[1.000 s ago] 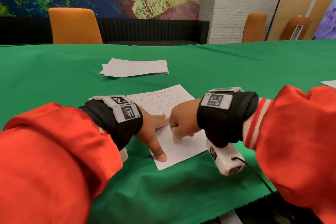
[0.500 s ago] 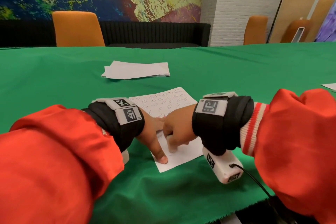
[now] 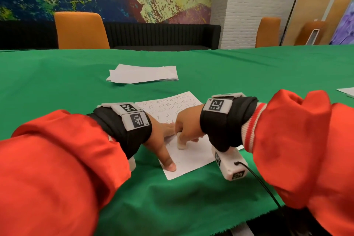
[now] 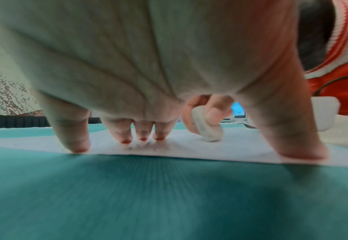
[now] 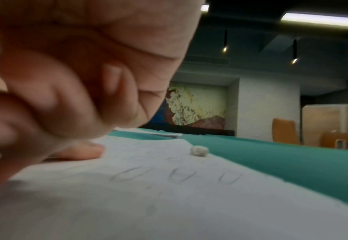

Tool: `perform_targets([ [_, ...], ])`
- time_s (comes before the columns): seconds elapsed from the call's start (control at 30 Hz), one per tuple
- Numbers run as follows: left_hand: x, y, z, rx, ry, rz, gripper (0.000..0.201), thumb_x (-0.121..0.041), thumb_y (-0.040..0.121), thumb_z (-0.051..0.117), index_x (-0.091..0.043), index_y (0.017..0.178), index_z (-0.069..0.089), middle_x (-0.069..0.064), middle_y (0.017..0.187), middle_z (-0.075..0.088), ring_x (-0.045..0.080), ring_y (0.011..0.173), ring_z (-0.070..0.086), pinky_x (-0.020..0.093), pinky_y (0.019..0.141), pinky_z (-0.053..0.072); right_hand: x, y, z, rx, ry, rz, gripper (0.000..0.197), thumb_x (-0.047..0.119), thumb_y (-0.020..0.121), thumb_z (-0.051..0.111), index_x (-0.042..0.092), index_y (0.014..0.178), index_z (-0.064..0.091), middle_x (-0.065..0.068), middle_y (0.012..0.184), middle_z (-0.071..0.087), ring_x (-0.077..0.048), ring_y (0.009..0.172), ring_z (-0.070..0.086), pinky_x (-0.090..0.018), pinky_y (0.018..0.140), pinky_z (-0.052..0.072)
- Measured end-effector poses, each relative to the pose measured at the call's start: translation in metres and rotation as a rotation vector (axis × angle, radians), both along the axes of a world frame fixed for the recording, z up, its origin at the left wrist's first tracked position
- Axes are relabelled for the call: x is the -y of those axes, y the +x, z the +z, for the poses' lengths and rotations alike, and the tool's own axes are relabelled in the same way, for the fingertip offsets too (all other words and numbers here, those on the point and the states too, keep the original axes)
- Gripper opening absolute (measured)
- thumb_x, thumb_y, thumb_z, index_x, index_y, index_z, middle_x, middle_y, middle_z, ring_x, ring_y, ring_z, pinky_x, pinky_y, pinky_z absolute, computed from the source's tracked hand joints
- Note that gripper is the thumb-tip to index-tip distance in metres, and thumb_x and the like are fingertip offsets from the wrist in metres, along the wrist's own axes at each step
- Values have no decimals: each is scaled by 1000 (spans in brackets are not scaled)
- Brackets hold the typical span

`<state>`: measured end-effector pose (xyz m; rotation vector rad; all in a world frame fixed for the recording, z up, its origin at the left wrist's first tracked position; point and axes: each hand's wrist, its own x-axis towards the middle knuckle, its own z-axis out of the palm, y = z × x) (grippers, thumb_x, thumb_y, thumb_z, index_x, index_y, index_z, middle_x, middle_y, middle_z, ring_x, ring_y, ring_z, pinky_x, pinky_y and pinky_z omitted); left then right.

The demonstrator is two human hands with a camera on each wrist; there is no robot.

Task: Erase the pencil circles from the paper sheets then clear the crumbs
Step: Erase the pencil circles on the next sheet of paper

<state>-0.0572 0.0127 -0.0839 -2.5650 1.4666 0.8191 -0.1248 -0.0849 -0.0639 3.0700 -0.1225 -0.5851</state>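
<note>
Head view: near the green tablecloth's [image 3: 76, 86] front edge, a thin paper sheet [image 3: 191, 156] of pencil circles [image 3: 168, 104]. The left hand [image 3: 162, 136] pins its left edge with flat, spread fingers; the right hand [image 3: 186, 125] pinches a stubby white eraser [image 3: 181, 142] onto it. Hard rubbing could probably crease or tear the sheet.

Left wrist view: straightened fingertips [image 4: 125, 138] press the paper; dark crumbs [image 4: 132, 147] lie beside them, easily smeared.

Right wrist view: a small crumbly ball [image 5: 198, 150] sits at the sheet's far edge, liable to roll onto the soft cloth.

Green cloth [image 3: 249, 71] open w/ paper stack [image 3: 142, 73] blocking far centre.
</note>
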Motion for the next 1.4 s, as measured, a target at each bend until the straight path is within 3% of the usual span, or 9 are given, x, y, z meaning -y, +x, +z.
perform_targets([
  [0.07,0,0,0,5,15,0,90,-42,78,74,-27,147,18,-16,145,26,2,127,29,13,96,22,2,0,0,23,-20,-2,20,31,84,63,13,90,68,7,58,54,-8,54,48,-19,51,35],
  [0.2,2,-2,2,-15,11,-2,65,-33,84,70,-32,140,38,-18,123,38,-10,101,32,3,75,21,-13,-3,-7,-40,49,62,16,28,82,67,14,75,63,5,59,55,-13,65,54,-20,58,39],
  [0.33,0,-4,4,7,10,-13,84,-36,81,72,-30,147,20,-13,145,28,6,129,30,12,87,19,-3,0,0,-10,7,16,25,32,83,65,9,92,70,6,57,53,-11,58,50,-19,55,37],
  [0.53,2,-4,2,-1,13,-22,71,-33,83,71,-31,143,32,-16,128,36,1,115,33,5,74,21,-10,-2,-6,-50,39,56,20,32,81,67,13,76,63,6,59,55,-14,66,55,-22,62,41],
  [0.67,-1,-2,3,23,27,-27,91,-41,78,73,-29,148,16,-15,147,23,7,134,27,19,100,22,1,0,0,-6,12,3,21,33,83,65,12,86,67,6,57,54,-11,57,50,-20,55,37],
  [0.87,3,-3,3,16,39,-27,68,-36,82,71,-34,141,37,-15,133,37,4,125,33,10,87,22,-11,-8,-5,-76,69,59,21,31,81,68,15,70,59,6,58,54,-10,59,50,-22,56,37],
  [1.03,-1,1,2,102,109,-40,108,-57,71,72,-33,151,3,-13,157,8,12,142,18,34,115,16,5,-6,1,-2,11,-6,17,30,84,64,13,84,65,7,55,52,-8,51,46,-18,50,35],
  [1.2,3,-4,3,26,63,-39,74,-38,81,72,-35,143,31,-15,140,35,6,127,34,17,92,24,-9,-6,-5,-48,90,41,20,29,81,68,15,70,58,6,58,53,-10,59,50,-21,57,38],
  [1.4,0,-1,4,26,66,-16,88,-42,79,72,-32,147,17,-13,142,32,4,128,31,19,96,23,-3,3,-1,19,21,-3,17,30,83,64,13,85,64,7,59,53,-7,56,48,-20,53,34],
])
